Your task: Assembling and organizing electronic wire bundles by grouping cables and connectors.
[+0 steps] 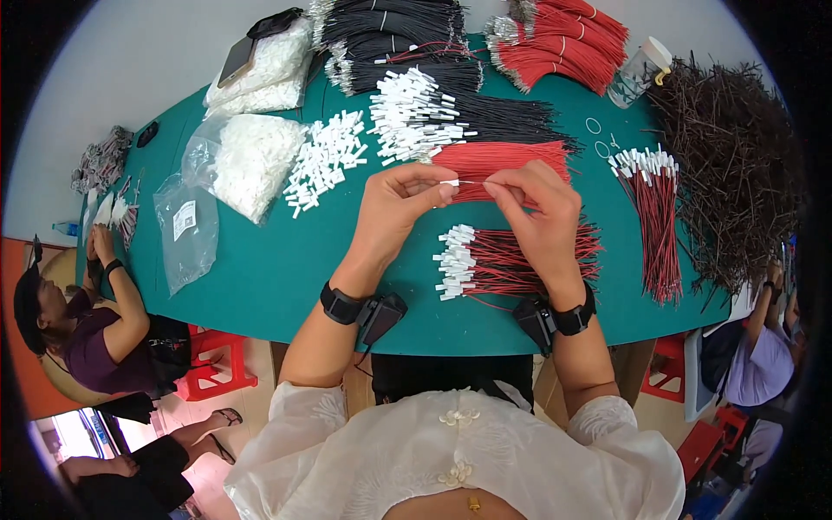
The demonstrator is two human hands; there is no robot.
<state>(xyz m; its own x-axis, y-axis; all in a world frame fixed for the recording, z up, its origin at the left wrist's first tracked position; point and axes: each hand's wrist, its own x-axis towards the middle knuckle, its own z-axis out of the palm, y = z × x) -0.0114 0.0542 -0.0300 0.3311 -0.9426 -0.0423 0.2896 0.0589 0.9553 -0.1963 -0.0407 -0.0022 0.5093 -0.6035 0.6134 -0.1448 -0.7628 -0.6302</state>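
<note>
Between finger and thumb, my left hand (392,204) pinches a small white connector housing (450,184). Facing it, my right hand (546,208) is closed on a thin wire (471,182), whose end reaches to the housing; I cannot tell how far in it sits, nor its colour. Just beyond both hands lie red wires (503,156) and black wires with white housings (418,113). Under my right hand rests a bundle of red and black wires with white connectors (457,260). Loose white housings (328,160) are heaped to the left.
Bags of white housings (256,165) and an empty plastic bag (186,230) lie left. Black (394,30) and red wire bundles (563,43) are stacked at the back. To the right are a cup (640,74), a finished-looking bundle (650,217) and a dark wire pile (737,165). Other people sit both sides.
</note>
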